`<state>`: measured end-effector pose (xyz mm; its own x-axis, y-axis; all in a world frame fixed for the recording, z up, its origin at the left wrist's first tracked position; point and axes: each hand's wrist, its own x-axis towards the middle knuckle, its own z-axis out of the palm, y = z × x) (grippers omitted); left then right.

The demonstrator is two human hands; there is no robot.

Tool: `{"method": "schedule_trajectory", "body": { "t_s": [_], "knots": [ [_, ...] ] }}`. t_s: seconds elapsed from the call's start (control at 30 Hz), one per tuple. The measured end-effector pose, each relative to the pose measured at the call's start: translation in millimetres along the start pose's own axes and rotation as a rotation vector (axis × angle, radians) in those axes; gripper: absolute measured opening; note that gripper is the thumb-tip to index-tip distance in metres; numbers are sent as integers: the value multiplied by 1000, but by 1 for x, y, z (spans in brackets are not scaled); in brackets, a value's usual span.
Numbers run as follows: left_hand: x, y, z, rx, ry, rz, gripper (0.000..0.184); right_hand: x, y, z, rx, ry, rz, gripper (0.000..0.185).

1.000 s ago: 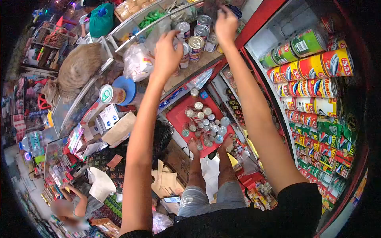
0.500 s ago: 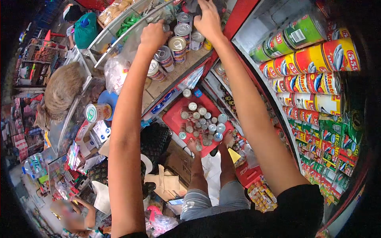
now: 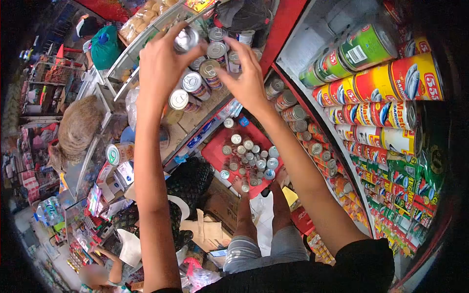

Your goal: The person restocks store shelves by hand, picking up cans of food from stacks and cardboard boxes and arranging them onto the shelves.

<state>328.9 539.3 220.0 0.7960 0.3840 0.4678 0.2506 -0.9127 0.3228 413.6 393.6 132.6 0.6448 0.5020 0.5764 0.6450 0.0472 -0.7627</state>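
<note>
My left hand (image 3: 161, 66) is closed around a silver-topped can (image 3: 186, 40), lifted over the shelf. Beside it, my right hand (image 3: 244, 78) has its fingers spread, with the thumb close to a gold-topped can (image 3: 210, 68); whether it touches is unclear. Several more upright cans stand on the wooden shelf (image 3: 205, 106), among them a can (image 3: 183, 100) at the near end and another can (image 3: 217, 51) between the hands. Motion blurs the held can's label.
Below, a red platform (image 3: 211, 152) carries many small cans. Stacked sardine cans (image 3: 378, 85) fill the right-hand rack. A cat (image 3: 80, 119) lies left of the glass case, near a single can (image 3: 118, 153). Cardboard (image 3: 209, 229) lies low by my legs. Another person (image 3: 93, 273) is at lower left.
Both hands have come back toward me from the far end of the shelf. The left hand now shows a can raised in its grip; the right hand has lowered with its fingers spread.
</note>
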Motion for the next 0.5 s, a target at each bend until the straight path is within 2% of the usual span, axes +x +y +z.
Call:
{"method": "schedule_trajectory", "body": {
  "t_s": [0.03,0.1,0.13,0.17,0.23,0.27,0.33,0.4,0.43,0.5],
  "knots": [
    [-7,7,-4,8,3,-5,48,4,-4,1,9,-4,-3,58],
    [-19,19,-7,-236,-118,38,54,10,-10,7,88,-82,-99,66],
    [-24,23,-4,-292,-111,104,51,1,-7,8,154,-122,30,68],
    [-26,26,-6,-433,-193,60,48,-8,-7,8,159,-129,30,68],
    [-20,5,2,-559,-361,-174,36,-27,-4,3,209,-8,210,62],
    [-13,-12,13,-559,-361,-176,36,-42,6,0,271,-3,301,58],
    [6,-52,51,-148,-267,10,31,-75,16,-8,269,-25,325,58],
    [21,-83,93,191,-500,129,26,-96,12,-20,265,-48,347,58],
    [24,-93,108,191,-498,130,26,-104,8,-26,243,-106,320,58],
    [29,-99,124,317,-655,216,19,-117,2,-34,218,-158,295,59]
  ]
}}
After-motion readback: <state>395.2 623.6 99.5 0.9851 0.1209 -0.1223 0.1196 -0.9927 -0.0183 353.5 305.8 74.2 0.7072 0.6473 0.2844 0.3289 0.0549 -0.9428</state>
